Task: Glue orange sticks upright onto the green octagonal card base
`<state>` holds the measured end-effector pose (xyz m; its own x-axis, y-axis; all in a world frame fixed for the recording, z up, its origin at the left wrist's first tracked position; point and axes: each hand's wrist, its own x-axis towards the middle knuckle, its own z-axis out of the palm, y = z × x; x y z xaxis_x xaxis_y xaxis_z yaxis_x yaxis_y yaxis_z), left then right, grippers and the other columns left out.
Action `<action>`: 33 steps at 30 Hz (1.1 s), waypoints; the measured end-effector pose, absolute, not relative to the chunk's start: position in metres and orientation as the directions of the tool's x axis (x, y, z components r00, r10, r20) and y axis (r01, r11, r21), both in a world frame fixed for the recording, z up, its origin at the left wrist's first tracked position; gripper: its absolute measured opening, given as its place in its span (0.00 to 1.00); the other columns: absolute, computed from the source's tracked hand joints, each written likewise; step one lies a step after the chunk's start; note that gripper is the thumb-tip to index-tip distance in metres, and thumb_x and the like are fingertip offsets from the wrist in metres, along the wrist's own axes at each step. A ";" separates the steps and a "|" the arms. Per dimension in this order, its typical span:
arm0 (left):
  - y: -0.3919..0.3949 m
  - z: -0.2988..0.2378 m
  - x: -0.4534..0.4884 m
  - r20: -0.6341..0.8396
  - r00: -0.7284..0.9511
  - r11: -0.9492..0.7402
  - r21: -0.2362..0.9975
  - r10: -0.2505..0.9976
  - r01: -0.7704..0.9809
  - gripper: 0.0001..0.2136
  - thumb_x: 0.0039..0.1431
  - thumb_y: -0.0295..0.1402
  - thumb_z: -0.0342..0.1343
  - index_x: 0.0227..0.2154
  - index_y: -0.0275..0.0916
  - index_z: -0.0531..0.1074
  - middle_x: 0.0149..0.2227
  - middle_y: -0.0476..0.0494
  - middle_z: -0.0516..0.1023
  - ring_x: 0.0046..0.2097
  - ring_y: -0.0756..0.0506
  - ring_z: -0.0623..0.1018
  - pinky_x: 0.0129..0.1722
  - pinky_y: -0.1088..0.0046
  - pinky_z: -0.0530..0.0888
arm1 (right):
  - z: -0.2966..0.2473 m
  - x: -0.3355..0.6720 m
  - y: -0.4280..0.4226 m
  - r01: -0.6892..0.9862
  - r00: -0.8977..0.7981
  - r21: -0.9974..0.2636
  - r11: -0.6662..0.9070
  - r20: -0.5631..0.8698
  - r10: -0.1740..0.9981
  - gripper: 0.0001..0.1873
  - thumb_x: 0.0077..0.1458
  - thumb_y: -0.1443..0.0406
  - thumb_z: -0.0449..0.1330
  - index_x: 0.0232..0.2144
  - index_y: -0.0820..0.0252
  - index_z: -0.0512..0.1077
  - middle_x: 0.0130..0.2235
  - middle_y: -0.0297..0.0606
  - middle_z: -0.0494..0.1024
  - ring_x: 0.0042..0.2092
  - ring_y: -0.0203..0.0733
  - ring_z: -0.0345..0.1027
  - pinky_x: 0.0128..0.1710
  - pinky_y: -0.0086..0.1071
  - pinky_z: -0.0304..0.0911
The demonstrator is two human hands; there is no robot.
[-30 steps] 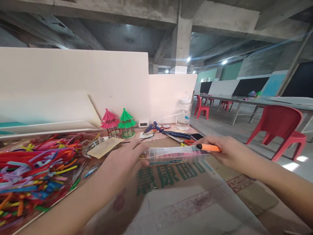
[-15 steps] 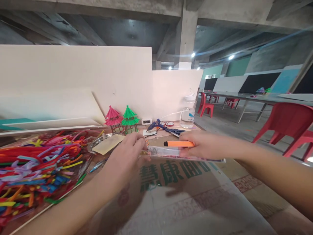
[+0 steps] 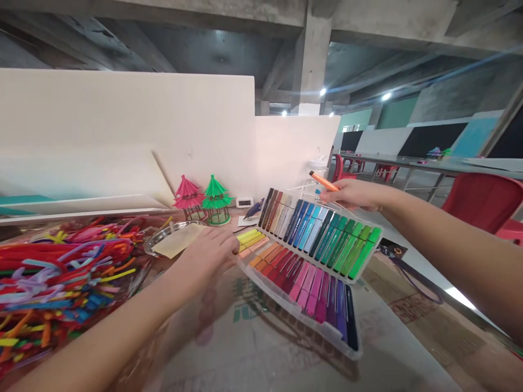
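A clear plastic marker case [image 3: 302, 321] lies open on the cardboard-covered table, showing two rows of coloured markers. My left hand [image 3: 206, 256] rests flat against the case's near left end, fingers together, by the yellow markers. My right hand [image 3: 353, 195] is raised at the upper edge of the lifted lid and pinches an orange marker [image 3: 323, 181] that points up and left.
A heap of coloured pipe cleaners [image 3: 53, 277] fills the left side. Behind it sit a metal dish [image 3: 157, 239] with a tan card, pink and green miniature pavilions [image 3: 202, 200], a small clock, a blue glue gun and a jar. Red chairs [image 3: 486, 204] stand to the right.
The marker case was shut and held edge-on; now it is open with the lid swung up. My right hand rose with the orange marker. My left hand stayed at the case's left end.
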<state>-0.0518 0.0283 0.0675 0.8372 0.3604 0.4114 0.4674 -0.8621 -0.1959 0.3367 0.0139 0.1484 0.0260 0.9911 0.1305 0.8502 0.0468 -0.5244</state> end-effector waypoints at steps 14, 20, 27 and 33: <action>0.010 0.067 -0.037 -0.125 0.837 -0.820 0.166 0.533 0.548 0.11 0.48 0.36 0.73 0.31 0.42 0.77 0.35 0.51 0.80 0.41 0.43 0.77 0.39 0.70 0.64 | 0.064 0.316 0.025 0.879 -0.116 -0.422 0.222 0.262 0.958 0.21 0.67 0.54 0.47 0.52 0.60 0.68 0.48 0.48 0.76 0.48 0.50 0.71 0.47 0.38 0.63; 0.018 0.071 -0.045 0.035 0.749 -0.714 0.335 0.661 0.615 0.13 0.63 0.45 0.57 0.41 0.42 0.78 0.40 0.47 0.81 0.41 0.43 0.78 0.39 0.70 0.70 | 0.069 0.249 -0.008 0.599 -0.398 -0.659 0.455 0.248 0.883 0.19 0.67 0.52 0.48 0.40 0.58 0.71 0.39 0.39 0.75 0.40 0.40 0.69 0.42 0.34 0.66; 0.014 0.064 -0.034 0.110 0.720 -0.647 0.545 0.685 0.532 0.19 0.69 0.47 0.47 0.47 0.43 0.78 0.43 0.47 0.82 0.44 0.43 0.78 0.42 0.69 0.71 | 0.059 0.196 -0.011 0.046 -0.380 -0.973 0.228 0.194 0.904 0.17 0.53 0.52 0.65 0.32 0.59 0.69 0.27 0.32 0.71 0.30 0.36 0.64 0.33 0.33 0.62; 0.008 0.052 -0.027 0.021 0.694 -0.546 0.635 0.720 0.547 0.22 0.66 0.49 0.51 0.55 0.43 0.74 0.27 0.53 0.74 0.28 0.48 0.72 0.27 0.75 0.62 | 0.036 0.194 0.004 0.059 -0.374 -0.984 0.165 0.132 0.918 0.18 0.49 0.53 0.66 0.36 0.59 0.69 0.28 0.33 0.73 0.29 0.35 0.65 0.30 0.32 0.62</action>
<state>-0.0267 0.0082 0.0519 0.6939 0.7197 0.0208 0.5470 -0.5457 0.6348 0.1942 0.0036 0.0358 -0.3741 0.9179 0.1319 0.0587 0.1654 -0.9845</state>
